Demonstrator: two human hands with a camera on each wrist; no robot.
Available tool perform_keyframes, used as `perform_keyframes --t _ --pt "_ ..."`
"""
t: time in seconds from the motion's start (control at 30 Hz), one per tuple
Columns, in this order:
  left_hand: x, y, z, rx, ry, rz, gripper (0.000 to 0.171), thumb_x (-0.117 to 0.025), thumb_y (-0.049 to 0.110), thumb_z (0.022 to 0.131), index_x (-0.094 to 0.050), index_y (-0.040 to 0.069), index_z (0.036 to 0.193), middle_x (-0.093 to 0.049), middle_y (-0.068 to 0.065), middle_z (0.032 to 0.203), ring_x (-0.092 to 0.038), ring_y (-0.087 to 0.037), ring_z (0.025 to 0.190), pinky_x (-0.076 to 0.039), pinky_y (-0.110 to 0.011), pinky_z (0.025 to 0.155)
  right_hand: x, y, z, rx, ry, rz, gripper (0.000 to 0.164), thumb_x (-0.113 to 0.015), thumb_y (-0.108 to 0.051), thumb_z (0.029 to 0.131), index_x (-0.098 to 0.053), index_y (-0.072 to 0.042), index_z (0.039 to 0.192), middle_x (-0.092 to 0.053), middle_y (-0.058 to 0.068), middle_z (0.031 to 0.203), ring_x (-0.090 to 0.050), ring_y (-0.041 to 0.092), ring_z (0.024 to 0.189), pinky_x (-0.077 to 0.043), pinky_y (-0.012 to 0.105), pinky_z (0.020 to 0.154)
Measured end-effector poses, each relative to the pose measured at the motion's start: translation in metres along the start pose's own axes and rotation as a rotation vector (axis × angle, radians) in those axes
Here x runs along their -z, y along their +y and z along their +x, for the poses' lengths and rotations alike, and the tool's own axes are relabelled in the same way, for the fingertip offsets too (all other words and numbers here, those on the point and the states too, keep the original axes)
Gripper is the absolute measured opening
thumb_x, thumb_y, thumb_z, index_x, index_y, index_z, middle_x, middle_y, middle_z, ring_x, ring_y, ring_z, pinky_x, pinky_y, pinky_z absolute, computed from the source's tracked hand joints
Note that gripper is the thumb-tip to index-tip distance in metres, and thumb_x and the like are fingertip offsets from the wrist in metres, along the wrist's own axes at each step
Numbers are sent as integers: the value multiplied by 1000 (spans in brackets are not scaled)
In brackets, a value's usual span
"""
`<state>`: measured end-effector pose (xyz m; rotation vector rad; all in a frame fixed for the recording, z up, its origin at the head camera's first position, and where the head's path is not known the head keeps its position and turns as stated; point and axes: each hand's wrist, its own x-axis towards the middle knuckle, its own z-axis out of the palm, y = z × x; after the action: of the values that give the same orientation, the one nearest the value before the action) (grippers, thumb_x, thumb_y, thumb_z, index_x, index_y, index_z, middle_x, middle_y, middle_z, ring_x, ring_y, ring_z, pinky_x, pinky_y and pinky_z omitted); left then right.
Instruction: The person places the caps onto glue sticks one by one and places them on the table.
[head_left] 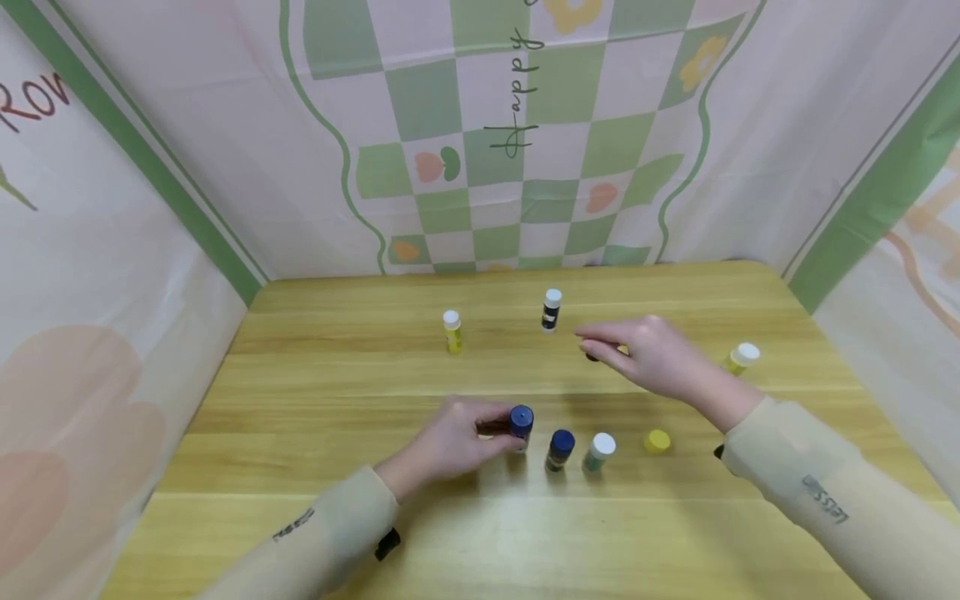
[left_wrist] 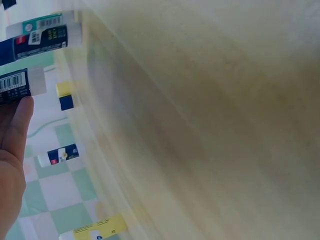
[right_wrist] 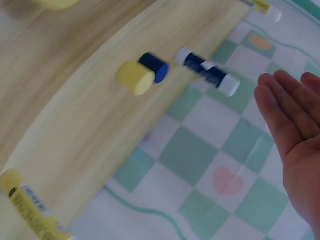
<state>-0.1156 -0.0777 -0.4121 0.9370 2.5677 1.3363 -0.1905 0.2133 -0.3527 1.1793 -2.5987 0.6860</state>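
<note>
My left hand (head_left: pixel 453 437) holds an upright navy glue stick (head_left: pixel 522 419) between thumb and fingers; its barcode label (left_wrist: pixel 12 82) faces the left wrist view. Just right of it stand another navy glue stick (head_left: pixel 559 450) and a green-labelled one with a white cap (head_left: pixel 599 452). My right hand (head_left: pixel 648 354) hovers over the table's right half, fingers straight and together (right_wrist: pixel 287 107), holding nothing visible. Near it in the right wrist view are a yellow cap (right_wrist: pixel 135 78) and a small blue cap-like piece (right_wrist: pixel 155 67), side by side; the hand mostly hides them in the head view.
Farther back stand a yellow glue stick (head_left: pixel 453 333) and a navy one with a white cap (head_left: pixel 551 311). Another yellow glue stick (head_left: pixel 741 358) is behind my right forearm. A yellow cap (head_left: pixel 657 442) lies nearer the front. Patterned cloth (head_left: pixel 420 100) hangs behind the wooden table (head_left: pixel 315 350).
</note>
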Motion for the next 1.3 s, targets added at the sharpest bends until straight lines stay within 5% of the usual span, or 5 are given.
perform_keyframes --t 0.2,0.63,0.87,1.1,1.3 --pt "-5 -1 -5 62 -14 5 38 -81 18 89 -72 7 124 -74 -8 119 -73 -19 107 -55 -22 92 2 12 -9 -139 -112 -53 28 -68 -16 100 -73 -2 123 -76 15 110 -77 26 87 -62 45 76" --pt "-14 -5 -9 166 -86 -27 36 -80 16 89 -74 14 125 -75 -1 117 -70 -6 104 -55 -18 89 -6 29 -20 -117 -182 -179 38 -72 -17 96 -66 0 130 -72 21 118 -75 36 94 -61 50 83" --pt "-16 -7 -10 195 -109 -43 33 -80 18 90 -75 17 123 -76 2 114 -70 -4 102 -55 -17 88 -8 34 -25 -222 -274 -178 53 -72 -22 96 -57 1 141 -66 24 130 -71 41 104 -57 56 90" --pt "-18 -9 -11 193 -125 -38 33 -79 20 91 -75 17 124 -76 4 115 -69 -3 103 -54 -19 91 -14 44 -30 -395 -429 -107 87 -74 -40 94 -28 -7 161 -36 25 159 -40 50 141 -36 68 110" --pt "-19 -12 -12 195 -138 -32 35 -79 20 91 -74 18 125 -75 4 116 -69 -2 104 -54 -19 91 -23 56 -40 -458 -472 -38 103 -74 -49 92 -13 -6 164 -22 31 162 -27 54 145 -26 68 115"
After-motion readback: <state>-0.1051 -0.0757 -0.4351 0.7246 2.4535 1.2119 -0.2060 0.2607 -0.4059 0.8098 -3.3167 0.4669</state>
